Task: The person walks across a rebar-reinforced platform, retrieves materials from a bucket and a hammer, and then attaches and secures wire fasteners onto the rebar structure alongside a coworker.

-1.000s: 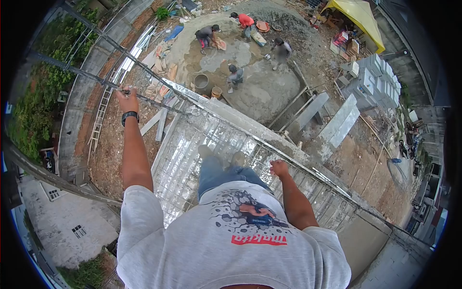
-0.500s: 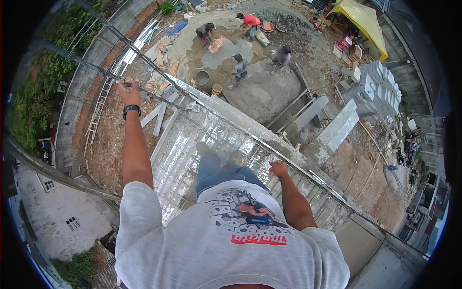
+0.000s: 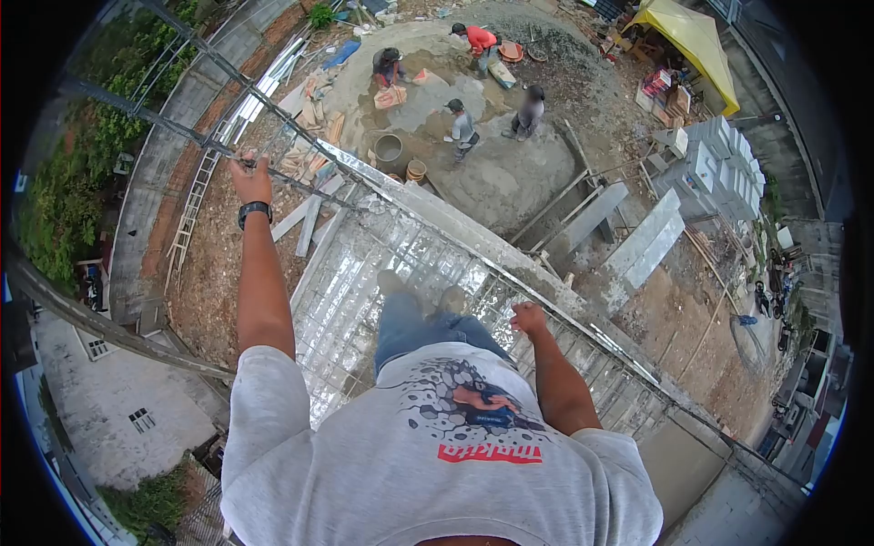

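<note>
My left hand [image 3: 251, 182], with a dark watch [image 3: 255, 214] on its wrist, reaches forward at arm's length. Its fingers wrap around a dark metal rail [image 3: 205, 143] that runs diagonally past the platform's corner. My right hand [image 3: 528, 319] hangs at my side above the deck, fingers curled in, and nothing shows in it. Under my feet is a deck of shiny ribbed sheeting [image 3: 341, 282] covered with a grid of thin steel bars. My shoes [image 3: 391, 280] stand on this grid, close to the deck's long edge beam [image 3: 455, 232].
Beyond the edge is a drop to the ground. Several people work below on wet grey mortar [image 3: 501, 182], near a bucket [image 3: 389, 147]. Stacked grey blocks [image 3: 715, 173], long planks [image 3: 646, 238], a yellow canopy [image 3: 683, 41] and a ladder [image 3: 189, 214] are also below.
My left hand stays on the rail and my right hand hangs much as before. The view has shifted slightly. Below, one worker has straightened up, and another has moved a bag closer.
</note>
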